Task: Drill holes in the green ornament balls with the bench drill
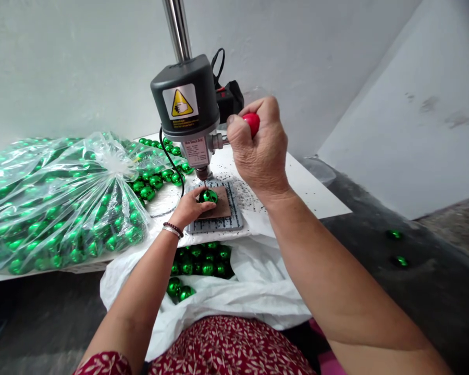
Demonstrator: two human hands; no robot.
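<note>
Nearest the camera, across the bottom of the frame: a dark red garment (226,346) with a pale leaf print. Just beyond it, at lower centre, an open white sack (263,291) with shiny green balls inside (208,268).

At the centre, holds a single green ball (210,196) in the left hand (191,207), with thumb and fingers curled around its sides. Wears bracelets (172,229) at that wrist. Under the ball, a brown board (224,205) on a grey plate (236,221); directly above it, the chuck (202,173) of a drill press (185,99), with a thin bit pointing down. Cannot tell contact from a small gap at the bit's tip.

Right of the machine, just above centre, grips a red knob (251,124) in the closed right hand (263,151), thumb toward the drill press. On the dark housing, a yellow warning label (181,104); at the top of the frame, a metal column (177,31).

On the white surface (316,192), dark specks (254,195) scattered right of the plate. On the left side, a clear plastic bag (115,161), gathered at the neck and full of green balls, with more balls (156,181) just beside the neck. At far right, on the dark floor (359,250), two stray green balls (402,261), near each other.
</note>
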